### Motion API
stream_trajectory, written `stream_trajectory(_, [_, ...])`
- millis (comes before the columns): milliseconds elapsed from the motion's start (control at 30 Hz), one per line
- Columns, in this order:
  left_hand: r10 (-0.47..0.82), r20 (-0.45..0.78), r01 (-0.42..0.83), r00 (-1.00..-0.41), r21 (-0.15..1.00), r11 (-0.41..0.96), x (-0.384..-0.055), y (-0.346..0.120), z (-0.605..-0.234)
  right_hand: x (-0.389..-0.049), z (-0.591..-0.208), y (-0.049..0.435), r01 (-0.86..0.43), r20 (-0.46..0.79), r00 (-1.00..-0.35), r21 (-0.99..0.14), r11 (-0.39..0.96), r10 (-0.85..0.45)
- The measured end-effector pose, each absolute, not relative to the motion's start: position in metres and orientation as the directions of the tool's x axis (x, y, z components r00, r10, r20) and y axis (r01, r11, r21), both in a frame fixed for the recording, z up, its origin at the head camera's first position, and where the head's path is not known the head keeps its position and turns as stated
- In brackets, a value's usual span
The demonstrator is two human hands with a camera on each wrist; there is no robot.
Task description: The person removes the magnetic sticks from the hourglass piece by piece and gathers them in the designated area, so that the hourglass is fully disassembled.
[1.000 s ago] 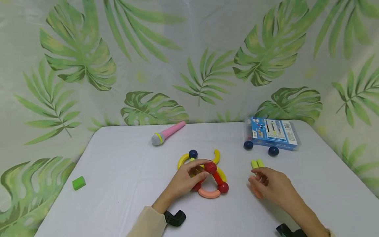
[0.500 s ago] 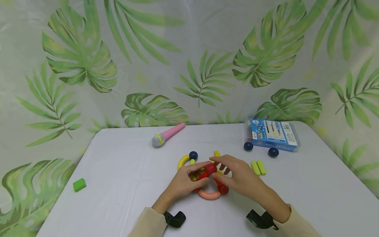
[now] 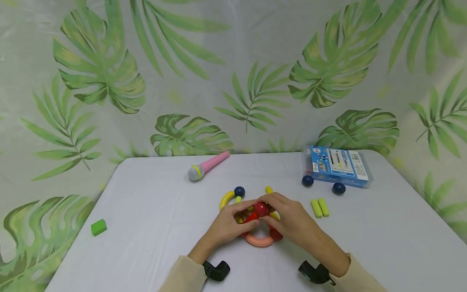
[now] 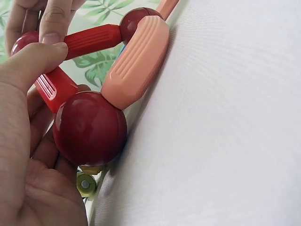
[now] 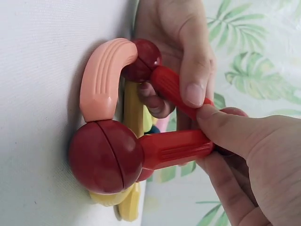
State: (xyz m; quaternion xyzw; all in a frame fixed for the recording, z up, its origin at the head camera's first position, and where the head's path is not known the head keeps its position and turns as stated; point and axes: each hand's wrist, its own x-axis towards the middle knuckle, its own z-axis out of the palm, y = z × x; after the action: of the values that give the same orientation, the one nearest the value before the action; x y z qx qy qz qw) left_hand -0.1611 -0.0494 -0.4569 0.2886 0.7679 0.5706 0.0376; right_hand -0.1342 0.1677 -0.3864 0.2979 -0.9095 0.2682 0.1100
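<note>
Both hands are at a magnetic stick-and-ball frame of red balls, red sticks and a salmon curved stick (image 3: 260, 241). My left hand (image 3: 228, 222) holds one sloping red stick (image 5: 171, 87), its thumb along it. My right hand (image 3: 293, 217) pinches the top of the other red stick (image 5: 178, 148) by the upper red ball (image 3: 261, 209). In the right wrist view, fingers partly cover that ball. A lower red ball (image 4: 90, 128) joins the salmon stick at the table. Behind the hands show yellow curved sticks (image 3: 227, 199) and a navy ball (image 3: 239, 191), partly hidden.
Two yellow-green sticks (image 3: 316, 208) lie to the right. Two loose navy balls (image 3: 307, 181) sit before a blue box (image 3: 340, 165) in clear plastic at the back right. A pink toy microphone (image 3: 208, 165) lies at the back, a green block (image 3: 99, 227) far left.
My right hand has come left from beside the yellow-green sticks, which now lie free, to the top of the frame and closed in on it. The left hand has kept its place.
</note>
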Motion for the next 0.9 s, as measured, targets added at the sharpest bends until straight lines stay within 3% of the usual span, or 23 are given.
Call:
stream_trajectory(233, [0.510,0.242,0.391,-0.825,0.897,0.207,-0.162,-0.048,-0.458,-0.135,-0.381,0.177,-0.563,0.351,-0.826,-0.549,0.618,-0.441])
stream_trajectory(733, [0.533,0.213,0.364,-0.819,0.911,0.194,-0.161,-0.049,-0.457,-0.141,-0.383,0.188,-0.476,0.270,-0.871,-0.672,0.567,-0.411])
stream_trajectory(900, [0.551,0.213,0.403,-0.807,0.880,0.250,-0.162,-0.050,-0.455,-0.144,-0.373,0.196,-0.440,0.299,-0.896,-0.701,0.561,-0.329])
